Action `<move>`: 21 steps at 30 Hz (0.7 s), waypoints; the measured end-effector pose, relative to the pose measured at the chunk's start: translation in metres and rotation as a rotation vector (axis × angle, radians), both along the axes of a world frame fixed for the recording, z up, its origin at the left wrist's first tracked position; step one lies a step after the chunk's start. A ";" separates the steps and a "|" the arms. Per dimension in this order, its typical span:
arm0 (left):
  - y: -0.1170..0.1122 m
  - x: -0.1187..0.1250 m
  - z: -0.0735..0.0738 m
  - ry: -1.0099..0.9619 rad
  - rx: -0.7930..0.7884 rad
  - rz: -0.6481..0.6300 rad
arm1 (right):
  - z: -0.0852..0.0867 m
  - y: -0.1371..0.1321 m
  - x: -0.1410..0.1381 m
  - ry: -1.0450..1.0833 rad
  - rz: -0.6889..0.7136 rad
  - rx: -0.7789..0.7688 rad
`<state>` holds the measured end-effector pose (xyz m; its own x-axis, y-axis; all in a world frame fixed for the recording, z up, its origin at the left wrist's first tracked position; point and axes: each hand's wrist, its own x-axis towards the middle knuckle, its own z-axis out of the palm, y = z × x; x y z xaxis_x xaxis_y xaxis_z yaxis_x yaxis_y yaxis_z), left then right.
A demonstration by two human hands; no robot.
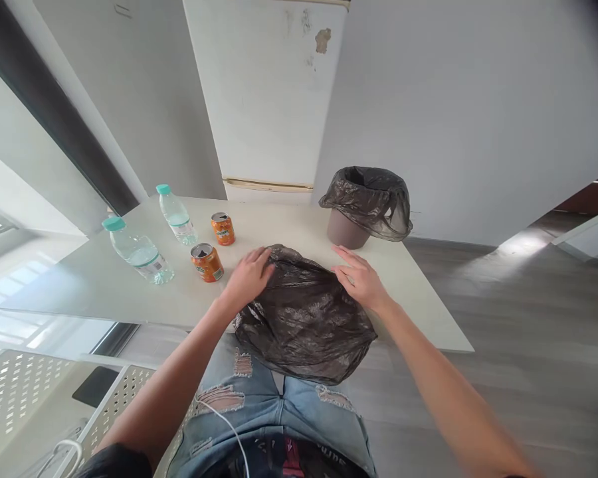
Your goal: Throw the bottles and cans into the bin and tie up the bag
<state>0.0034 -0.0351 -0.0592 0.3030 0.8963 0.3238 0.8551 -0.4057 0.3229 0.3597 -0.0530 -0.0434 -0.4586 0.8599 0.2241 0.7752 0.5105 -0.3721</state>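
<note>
A black plastic garbage bag (pixel 311 312) lies crumpled across the front edge of the table and hangs down over my jeans. My left hand (pixel 249 273) rests at the bag's upper left corner, palm down, its fingers stretched out and its thumb over the plastic. At the upper right edge of the bag is my right hand (pixel 359 279), fingers extended and slightly apart, touching or just above the plastic. Neither hand appears to grip the bag. Behind my right hand stands a brown trash bin (pixel 346 229), lined with another black bag (pixel 373 196) folded over its rim.
Two orange soda cans, a nearer one (pixel 206 263) and a farther one (pixel 222 229), stand left of my left hand. Beyond them are two clear bottles with teal caps, one nearer (pixel 139 255) and one farther (pixel 177 219). A white refrigerator (pixel 269 99) stands behind the white table (pixel 423 299).
</note>
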 end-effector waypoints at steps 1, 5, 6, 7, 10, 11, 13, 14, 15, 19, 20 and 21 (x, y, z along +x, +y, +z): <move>-0.002 0.009 -0.003 0.019 -0.042 -0.021 | 0.001 -0.003 -0.007 0.043 0.068 0.019; 0.013 0.032 -0.017 0.187 -0.226 -0.082 | -0.013 -0.018 -0.026 -0.086 0.241 -0.169; 0.022 0.034 -0.017 0.207 -0.238 -0.113 | -0.019 -0.023 -0.026 -0.136 0.203 -0.190; 0.033 0.034 -0.015 0.215 -0.240 -0.148 | -0.025 -0.028 -0.026 -0.173 0.140 -0.191; 0.059 0.038 0.002 0.220 -0.219 -0.224 | -0.043 -0.042 -0.024 -0.218 -0.109 -0.139; 0.064 0.041 0.009 0.214 -0.195 -0.234 | -0.047 -0.045 -0.026 -0.216 -0.202 -0.115; 0.063 0.051 0.018 0.173 -0.111 -0.215 | -0.055 -0.048 -0.032 -0.196 -0.361 -0.063; 0.059 0.057 0.020 0.144 -0.068 -0.197 | -0.057 -0.046 -0.037 -0.182 -0.413 -0.041; 0.054 0.061 0.018 0.119 -0.036 -0.176 | -0.058 -0.044 -0.042 -0.170 -0.442 -0.026; 0.044 0.053 -0.004 0.131 -0.122 -0.085 | -0.051 -0.019 -0.049 -0.182 -0.377 -0.101; 0.048 0.044 -0.010 0.147 -0.159 -0.057 | -0.046 -0.010 -0.047 -0.209 -0.339 -0.147; 0.055 0.033 -0.014 0.160 -0.188 -0.034 | -0.041 -0.001 -0.044 -0.240 -0.298 -0.197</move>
<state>0.0366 0.0197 -0.0737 0.3676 0.9249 0.0975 0.8885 -0.3802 0.2571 0.3160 -0.0541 -0.0842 -0.2031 0.9783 -0.0402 0.9545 0.1887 -0.2310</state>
